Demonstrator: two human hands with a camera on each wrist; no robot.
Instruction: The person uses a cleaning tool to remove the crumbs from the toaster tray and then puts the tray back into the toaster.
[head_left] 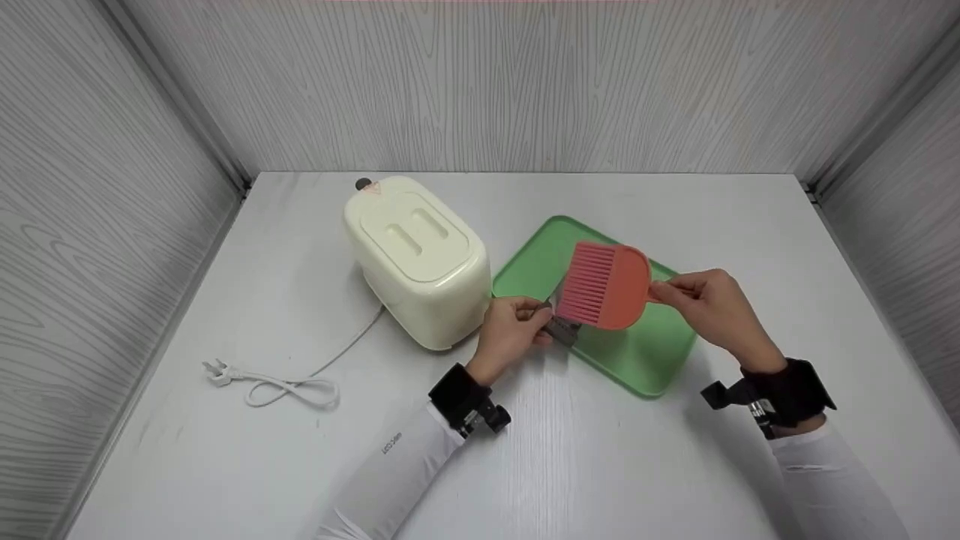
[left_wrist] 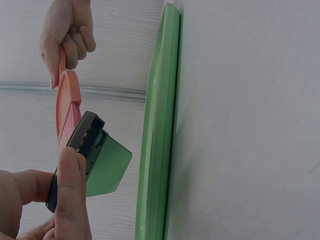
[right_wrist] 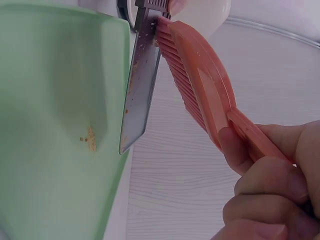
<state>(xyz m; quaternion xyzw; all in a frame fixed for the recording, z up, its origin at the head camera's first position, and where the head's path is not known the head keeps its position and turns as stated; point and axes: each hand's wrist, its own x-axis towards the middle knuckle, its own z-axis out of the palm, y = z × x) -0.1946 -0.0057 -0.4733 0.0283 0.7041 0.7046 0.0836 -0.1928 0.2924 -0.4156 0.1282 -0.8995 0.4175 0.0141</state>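
One orange brush (head_left: pixel 628 289), right of centre in the head view: handle (right_wrist: pixel 260 139) gripped by your right hand (head_left: pixel 712 311), bristles (head_left: pixel 589 283) leftward. One metal plate (right_wrist: pixel 141 95), mid-frame: dark end (head_left: pixel 564 331) pinched by your left hand (head_left: pixel 511 330), the nearer to those bristles; long axis steep in the right-wrist view.

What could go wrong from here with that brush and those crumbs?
Crumbs on the crumb tray might scatter onto the table, since it is held near the edge of the green tray.

The left hand pinches the crumb tray only at its dark end, so a firm stroke of the brush could tip it or knock it loose.
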